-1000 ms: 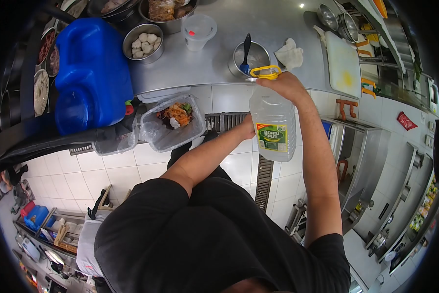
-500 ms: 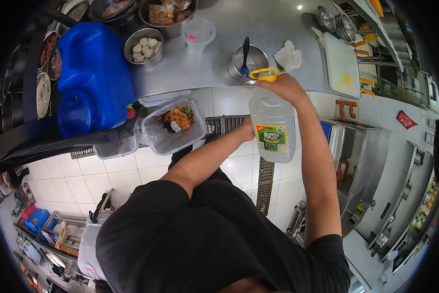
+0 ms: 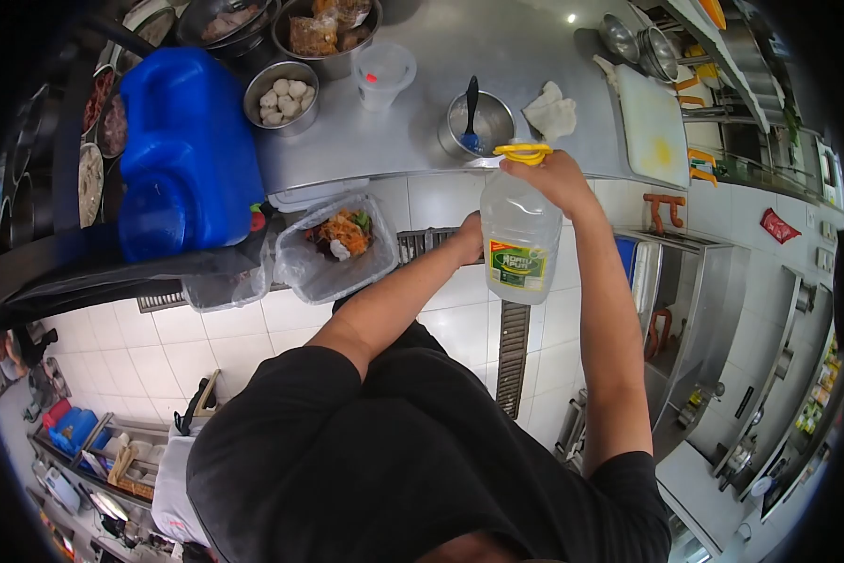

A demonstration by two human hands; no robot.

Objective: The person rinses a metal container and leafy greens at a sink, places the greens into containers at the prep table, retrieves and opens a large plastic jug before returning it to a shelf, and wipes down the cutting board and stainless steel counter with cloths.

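A large clear vinegar jug [image 3: 522, 225] with a green, yellow-edged label stands upright in front of the counter edge, with clear liquid inside. At its top, by the yellow handle ring [image 3: 523, 153], my right hand [image 3: 555, 180] is closed around the neck area. My left hand [image 3: 470, 240] is against the jug's left side, its fingers partly hidden behind the plastic. Just beyond the jug top, a steel bowl [image 3: 450, 134] sits on the counter holding a blue-headed basting brush [image 3: 471, 113] with a black handle. A crumpled white cloth [image 3: 551, 111] lies right of the bowl.
On the steel counter [image 3: 375, 150] are a bowl of white balls [image 3: 286, 101], a clear plastic tub [image 3: 382, 77] and a white cutting board [image 3: 653, 127]. A big blue container [image 3: 187, 150] stands left. Below the edge hangs a lined waste bin [image 3: 295, 267] with food scraps.
The jug has risen slightly, its yellow ring now a little higher and further right. My left hand has moved up and slightly left with it. Both hands stay at the jug.
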